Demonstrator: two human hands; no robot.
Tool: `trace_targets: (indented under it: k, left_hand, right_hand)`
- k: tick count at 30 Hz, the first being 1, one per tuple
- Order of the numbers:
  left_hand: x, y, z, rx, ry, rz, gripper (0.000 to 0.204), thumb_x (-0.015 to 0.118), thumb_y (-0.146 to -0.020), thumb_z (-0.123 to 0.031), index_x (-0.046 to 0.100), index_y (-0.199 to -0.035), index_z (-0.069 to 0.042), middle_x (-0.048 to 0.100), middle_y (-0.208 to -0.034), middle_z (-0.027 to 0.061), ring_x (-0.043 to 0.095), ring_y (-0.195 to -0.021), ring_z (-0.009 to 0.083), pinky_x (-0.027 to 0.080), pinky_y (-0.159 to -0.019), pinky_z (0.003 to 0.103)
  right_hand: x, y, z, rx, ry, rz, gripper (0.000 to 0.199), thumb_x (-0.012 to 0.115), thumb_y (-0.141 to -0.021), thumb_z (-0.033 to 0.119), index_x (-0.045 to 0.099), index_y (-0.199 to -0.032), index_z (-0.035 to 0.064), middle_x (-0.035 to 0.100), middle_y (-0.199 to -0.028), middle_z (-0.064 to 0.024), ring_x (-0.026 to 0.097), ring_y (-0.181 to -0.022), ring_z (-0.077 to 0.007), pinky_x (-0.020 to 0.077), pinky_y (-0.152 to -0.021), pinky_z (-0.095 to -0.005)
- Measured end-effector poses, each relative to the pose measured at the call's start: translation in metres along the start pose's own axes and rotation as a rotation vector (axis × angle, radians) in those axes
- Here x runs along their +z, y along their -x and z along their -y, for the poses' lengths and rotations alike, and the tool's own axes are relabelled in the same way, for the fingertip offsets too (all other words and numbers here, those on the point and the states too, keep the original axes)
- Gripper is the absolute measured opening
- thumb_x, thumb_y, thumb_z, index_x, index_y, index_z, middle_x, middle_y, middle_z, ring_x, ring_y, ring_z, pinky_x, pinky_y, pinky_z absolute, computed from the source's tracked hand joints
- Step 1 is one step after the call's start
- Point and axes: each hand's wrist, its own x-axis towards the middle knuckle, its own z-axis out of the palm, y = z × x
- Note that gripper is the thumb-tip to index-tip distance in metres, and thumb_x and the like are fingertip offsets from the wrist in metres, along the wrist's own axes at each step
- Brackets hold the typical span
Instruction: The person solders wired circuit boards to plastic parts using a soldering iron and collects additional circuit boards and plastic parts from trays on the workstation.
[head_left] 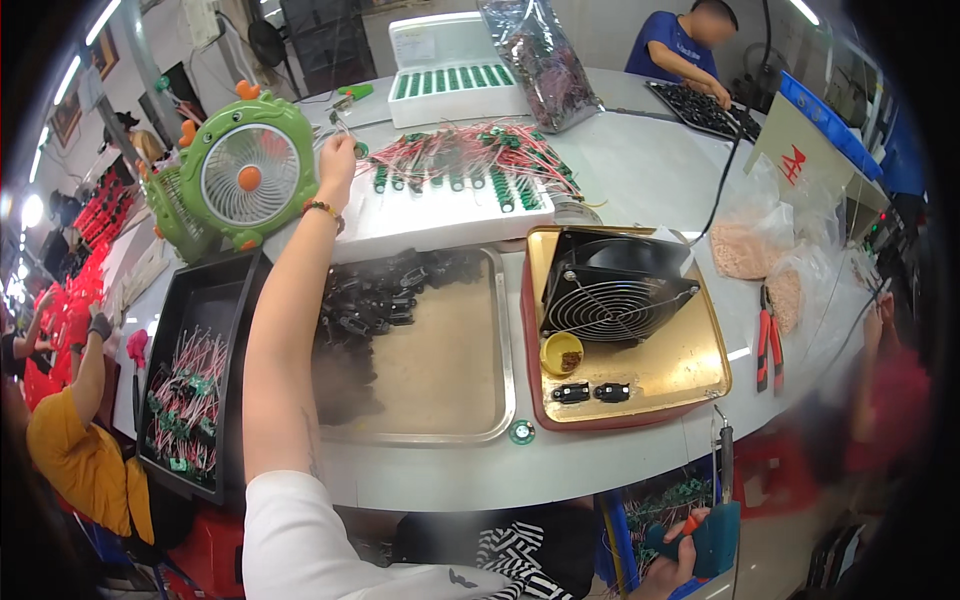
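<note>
My left hand [338,165] reaches far forward past the edge of a white foam tray [430,225]. Its fingers are pinched together; a small thin piece shows at their tips, too small to name. Beside it, red-and-white wires [460,145] lie heaped over green circuit boards in the tray. At the lower right, my right hand [678,565] grips a teal soldering gun [718,540] with an orange trigger, its grey barrel pointing up. Under my left forearm, a metal tray [440,370] holds many black plastic housings [375,300].
A green toy-shaped fan [250,165] stands left, above a black bin [200,290] of wired boards. Right of the metal tray, a gold-topped tin [680,375] carries a black fan [615,290], yellow cup [560,353] and two housings [611,392]. Red pliers [768,345] lie farther right. Co-workers sit around.
</note>
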Motion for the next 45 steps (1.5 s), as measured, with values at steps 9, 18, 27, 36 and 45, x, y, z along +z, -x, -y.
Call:
trace_targets:
  k: [9, 18, 27, 36, 45]
  left_hand:
    - [0.004, 0.142, -0.117, 0.513, -0.109, 0.351, 0.018, 0.054, -0.084, -0.014, 0.051, -0.071, -0.001, 0.050, -0.059, 0.0054, 0.047, -0.056, 0.0125, 0.039, -0.054, 0.029]
    - [-0.032, 0.257, -0.126, 0.408, -0.680, 1.109, 0.020, 0.059, -0.075, -0.021, 0.054, -0.066, -0.003, 0.057, -0.062, 0.0145, 0.059, -0.060, 0.0308, 0.045, -0.056, 0.041]
    - [0.002, 0.262, -0.137, 1.100, -0.711, 0.705, 0.030, 0.070, -0.071, -0.024, 0.058, -0.091, -0.005, 0.060, -0.076, 0.0071, 0.058, -0.084, 0.0248, 0.041, -0.072, 0.035]
    - [0.003, 0.258, -0.112, 0.664, -0.735, 1.095, 0.016, 0.064, -0.074, -0.014, 0.062, -0.086, -0.004, 0.059, -0.082, 0.0136, 0.059, -0.080, 0.0318, 0.048, -0.073, 0.041]
    - [-0.002, 0.254, -0.118, 0.475, -0.664, 1.202, 0.014, 0.064, -0.074, -0.010, 0.061, -0.085, -0.001, 0.060, -0.084, 0.0145, 0.061, -0.078, 0.0305, 0.049, -0.071, 0.039]
  right_hand:
    - [0.020, -0.013, 0.002, -0.114, -0.126, 0.088, 0.037, 0.053, -0.074, 0.008, 0.051, -0.107, -0.0072, 0.053, -0.099, -0.0147, 0.051, -0.063, -0.0167, 0.0428, -0.059, -0.0257]
    - [0.009, -0.014, 0.001, -0.279, -0.201, 0.020, 0.030, 0.054, -0.071, 0.002, 0.054, -0.099, -0.0085, 0.059, -0.089, -0.0176, 0.054, -0.058, -0.0212, 0.0450, -0.052, -0.0266]
    - [0.014, -0.024, 0.009, -0.455, -0.098, 0.188, 0.020, 0.049, -0.075, -0.001, 0.058, -0.091, -0.0090, 0.057, -0.072, -0.0134, 0.050, -0.052, -0.0182, 0.0411, -0.049, -0.0246]
    - [0.010, -0.027, 0.006, -0.459, -0.117, 0.184, 0.021, 0.050, -0.075, 0.000, 0.057, -0.093, -0.0088, 0.057, -0.075, -0.0133, 0.050, -0.053, -0.0177, 0.0410, -0.051, -0.0246]
    - [0.011, -0.029, -0.004, -0.430, -0.143, 0.193, 0.023, 0.050, -0.075, 0.001, 0.056, -0.095, -0.0087, 0.056, -0.077, -0.0131, 0.050, -0.054, -0.0172, 0.0410, -0.052, -0.0246]
